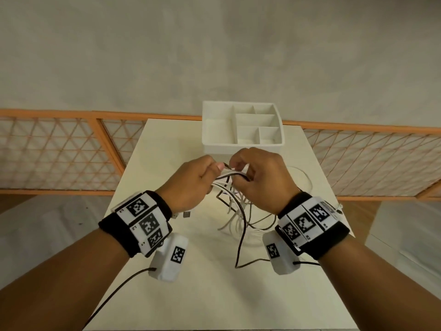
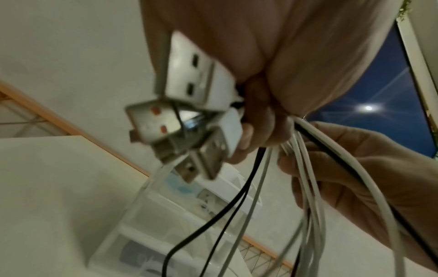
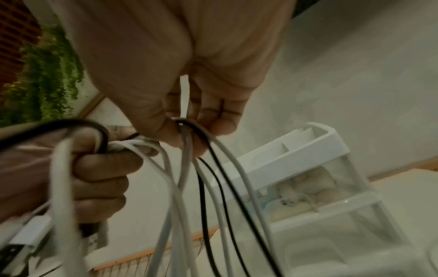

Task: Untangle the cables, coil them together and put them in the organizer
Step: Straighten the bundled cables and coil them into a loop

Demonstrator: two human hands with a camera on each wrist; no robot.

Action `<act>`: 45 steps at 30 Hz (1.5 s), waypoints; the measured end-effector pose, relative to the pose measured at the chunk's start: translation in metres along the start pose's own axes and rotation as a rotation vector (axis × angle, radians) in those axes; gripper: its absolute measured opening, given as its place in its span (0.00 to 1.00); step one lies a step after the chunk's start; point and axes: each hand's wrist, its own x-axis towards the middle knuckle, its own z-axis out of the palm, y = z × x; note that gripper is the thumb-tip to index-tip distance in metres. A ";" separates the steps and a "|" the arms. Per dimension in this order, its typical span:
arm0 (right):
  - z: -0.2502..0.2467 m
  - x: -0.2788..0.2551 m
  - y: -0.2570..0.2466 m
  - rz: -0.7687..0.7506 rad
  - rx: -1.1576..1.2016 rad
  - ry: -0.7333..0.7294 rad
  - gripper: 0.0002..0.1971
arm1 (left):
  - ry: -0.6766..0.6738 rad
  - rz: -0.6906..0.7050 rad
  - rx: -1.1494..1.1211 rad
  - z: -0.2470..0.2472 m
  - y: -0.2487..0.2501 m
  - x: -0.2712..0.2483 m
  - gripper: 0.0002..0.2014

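Observation:
Several white and black cables (image 1: pixel 235 206) hang in loops from both hands above the table. My left hand (image 1: pixel 195 180) grips the bundle near its end, and several USB plugs (image 2: pixel 189 120) stick out of its fist. Close to its right, my right hand (image 1: pixel 257 177) pinches the same strands (image 3: pixel 189 135) between thumb and fingers. The white organizer (image 1: pixel 243 144) with several empty compartments stands just beyond the hands. The lower loops trail onto the table (image 1: pixel 214 295).
A small loose plug (image 1: pixel 186 214) lies on the table by my left wrist. An orange lattice railing (image 1: pixel 59 151) runs behind the table on both sides. The organizer's translucent side (image 3: pixel 331 196) is near in the right wrist view.

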 end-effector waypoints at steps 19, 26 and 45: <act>-0.040 -0.045 0.138 0.639 -0.222 0.069 0.26 | 0.505 -0.165 -0.331 -0.047 -0.001 0.034 0.21; -0.002 -0.105 0.162 0.854 -0.193 -0.431 0.34 | 0.629 -0.172 -0.448 -0.043 -0.006 0.033 0.20; 0.013 0.006 0.031 0.219 -0.351 -0.187 0.22 | 0.101 -0.056 -0.082 -0.012 -0.012 0.005 0.14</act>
